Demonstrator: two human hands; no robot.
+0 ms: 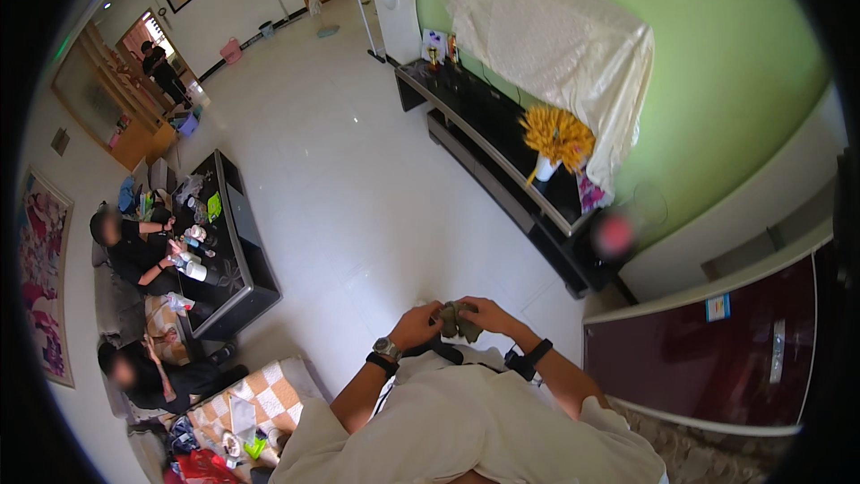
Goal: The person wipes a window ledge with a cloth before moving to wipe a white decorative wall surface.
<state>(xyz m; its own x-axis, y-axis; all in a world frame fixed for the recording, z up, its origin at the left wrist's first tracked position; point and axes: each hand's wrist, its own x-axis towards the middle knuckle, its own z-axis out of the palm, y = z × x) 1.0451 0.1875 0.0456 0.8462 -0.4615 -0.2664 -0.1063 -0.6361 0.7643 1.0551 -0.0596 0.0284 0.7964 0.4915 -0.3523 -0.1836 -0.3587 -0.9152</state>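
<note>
A small olive-green cloth item point(459, 324), perhaps folded or rolled, is held between both hands in front of my waist. My left hand point(419, 325) grips its left side with thumb and fingers. On its right side, my right hand point(488, 316) pinches the fabric near the top. Something white shows just behind and under the cloth. I cannot tell exactly what the item is. A metal wristwatch point(386, 348) and a black band are on my left wrist; another black band point(539, 351) is on the right one.
Left stands a black coffee table point(246, 249) with bottles and cups; two people sit behind it by a sofa with a checked cover point(269, 390). Ahead right is a low TV cabinet point(480, 178) with yellow dried flowers point(557, 134). A dark red cabinet point(692, 349) stands right. Another person stands far back.
</note>
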